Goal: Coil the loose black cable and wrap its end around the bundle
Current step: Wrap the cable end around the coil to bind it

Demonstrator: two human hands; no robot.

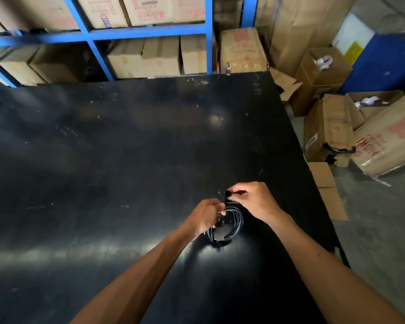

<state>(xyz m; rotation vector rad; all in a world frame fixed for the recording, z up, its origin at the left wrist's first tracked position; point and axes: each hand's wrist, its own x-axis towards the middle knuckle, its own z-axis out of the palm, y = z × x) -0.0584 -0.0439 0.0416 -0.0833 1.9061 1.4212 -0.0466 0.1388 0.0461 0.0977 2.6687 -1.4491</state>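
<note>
— So where's the black cable (pixel 229 224)?
— Coiled in loops over the black table (pixel 126 148), near its right edge, gripped on its left side by the closed left hand (pixel 206 217).
— And the right hand (pixel 250 199)?
— Fingertips pinched tight on the cable's end (above the bundle).

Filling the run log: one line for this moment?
left hand holds coiled black cable | right hand pinches cable end | over black table
</note>
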